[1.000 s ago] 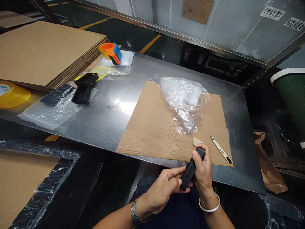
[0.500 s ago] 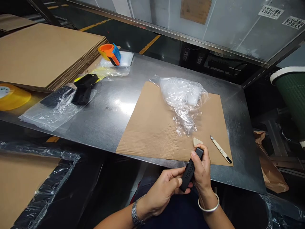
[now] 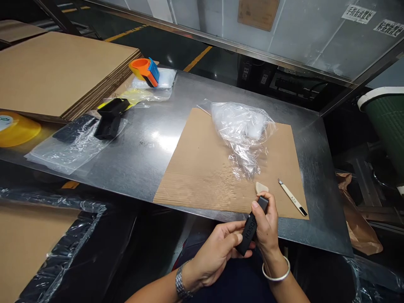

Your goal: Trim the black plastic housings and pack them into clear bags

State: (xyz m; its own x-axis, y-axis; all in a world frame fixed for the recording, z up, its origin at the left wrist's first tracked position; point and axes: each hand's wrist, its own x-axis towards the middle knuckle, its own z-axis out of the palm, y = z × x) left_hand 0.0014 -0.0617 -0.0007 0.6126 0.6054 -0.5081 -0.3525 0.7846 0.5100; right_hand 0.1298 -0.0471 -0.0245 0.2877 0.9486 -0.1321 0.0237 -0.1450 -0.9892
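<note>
Both hands hold a black plastic part point(image 3: 251, 229) marked BOSCH, just off the near edge of the table. My left hand point(image 3: 217, 250) pinches its lower end, and my right hand point(image 3: 267, 221) is wrapped round its upper end. Past the right fingertips lies a small cream-coloured piece point(image 3: 261, 187) on a cardboard sheet point(image 3: 189, 168). To its right rests a slim cream trimming knife point(image 3: 292, 197) labelled A26. A crumpled clear plastic bag point(image 3: 236, 122) with white contents sits farther back on the cardboard.
At left on the metal table point(image 3: 139, 151) are black plastic parts point(image 3: 110, 118) on clear bags and an orange-and-blue tape dispenser point(image 3: 145, 71). Stacked cardboard point(image 3: 63, 71) and a yellow tape roll point(image 3: 19, 128) stand beyond. A green bin point(image 3: 383, 130) is at right.
The black part has turned slightly in my hands, and its lettering faces a little differently. Both hands stay almost in place; the things on the table have not moved.
</note>
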